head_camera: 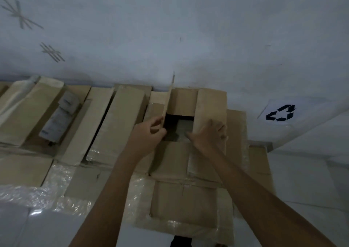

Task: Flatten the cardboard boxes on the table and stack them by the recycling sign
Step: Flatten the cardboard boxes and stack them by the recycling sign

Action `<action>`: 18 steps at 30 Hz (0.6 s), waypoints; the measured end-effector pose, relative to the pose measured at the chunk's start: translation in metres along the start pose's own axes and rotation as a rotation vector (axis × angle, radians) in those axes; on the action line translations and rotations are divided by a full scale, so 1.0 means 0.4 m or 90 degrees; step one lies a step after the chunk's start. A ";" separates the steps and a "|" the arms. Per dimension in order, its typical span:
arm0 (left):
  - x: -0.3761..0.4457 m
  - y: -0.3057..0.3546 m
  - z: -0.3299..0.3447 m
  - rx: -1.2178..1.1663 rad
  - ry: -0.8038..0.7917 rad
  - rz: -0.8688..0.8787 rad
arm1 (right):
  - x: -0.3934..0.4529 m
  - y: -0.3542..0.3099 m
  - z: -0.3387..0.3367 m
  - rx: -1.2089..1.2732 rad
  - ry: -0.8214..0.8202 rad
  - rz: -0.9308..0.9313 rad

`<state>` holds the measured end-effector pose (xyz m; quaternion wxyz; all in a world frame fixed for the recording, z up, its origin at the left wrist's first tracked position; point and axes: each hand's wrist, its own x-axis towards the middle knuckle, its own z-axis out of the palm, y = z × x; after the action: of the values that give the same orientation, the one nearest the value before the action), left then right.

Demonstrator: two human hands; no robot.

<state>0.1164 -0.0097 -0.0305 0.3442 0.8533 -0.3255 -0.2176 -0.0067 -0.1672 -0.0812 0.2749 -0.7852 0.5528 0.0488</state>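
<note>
Fingers of left hand (149, 133) pinch the upright flap (168, 99), its length running toward the wall; right hand (211, 133) presses box (181, 199) flat.

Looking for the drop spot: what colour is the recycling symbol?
Black arrows on white paper, head view.

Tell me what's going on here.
A person is working on a cardboard box with both bare hands. The left hand grips an upright flap at the box opening, while the right hand presses on the right flap. More boxes lie along the wall to the left; the recycling sign sits to the right.
</note>
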 end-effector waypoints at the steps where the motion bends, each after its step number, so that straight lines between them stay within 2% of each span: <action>1: -0.004 -0.003 -0.022 0.030 0.029 0.012 | -0.002 0.004 0.002 -0.022 -0.011 -0.008; 4: 0.003 -0.034 -0.067 0.114 0.118 -0.026 | -0.005 0.029 -0.007 0.027 0.013 -0.078; 8: 0.023 -0.106 -0.046 0.190 0.165 -0.145 | -0.041 0.093 -0.102 0.330 -0.014 -0.165; 13: 0.048 -0.206 0.022 0.291 0.079 -0.197 | -0.060 0.239 -0.244 0.535 -0.114 -0.035; 15: 0.058 -0.222 0.032 0.302 0.037 -0.218 | -0.049 0.310 -0.255 0.536 -0.112 -0.024; 18: 0.069 -0.201 0.043 0.362 0.055 -0.236 | -0.007 0.381 -0.220 0.380 0.012 0.049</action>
<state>0.1579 0.0074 -0.1048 0.0607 0.9683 -0.1976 -0.1405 -0.1642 -0.2439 -0.0637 0.4863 -0.6487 0.5744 -0.1130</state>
